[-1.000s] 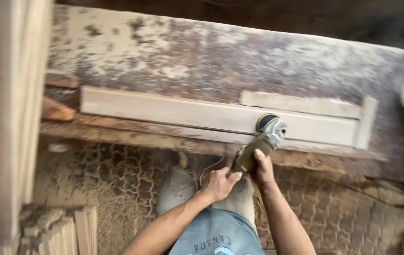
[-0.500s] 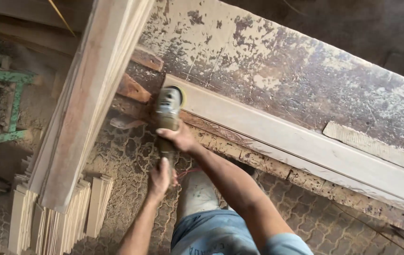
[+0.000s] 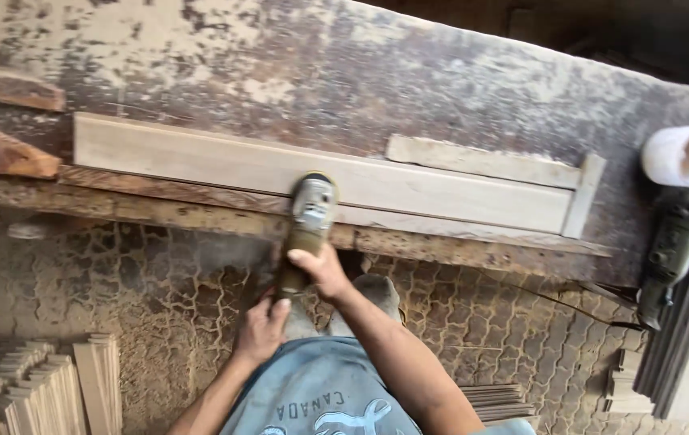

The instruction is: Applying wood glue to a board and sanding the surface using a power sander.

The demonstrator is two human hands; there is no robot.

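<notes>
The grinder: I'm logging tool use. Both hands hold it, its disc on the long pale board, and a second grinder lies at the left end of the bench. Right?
Not quite. Both the left hand and right hand hold the grinder on the long pale board, but the second grinder lies at the right end of the bench, as the head view shows.

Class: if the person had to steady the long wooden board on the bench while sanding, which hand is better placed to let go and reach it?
Probably the right hand: it grips the angle grinder nearer the board, while the left hand holds the rear handle, farther back.
</notes>
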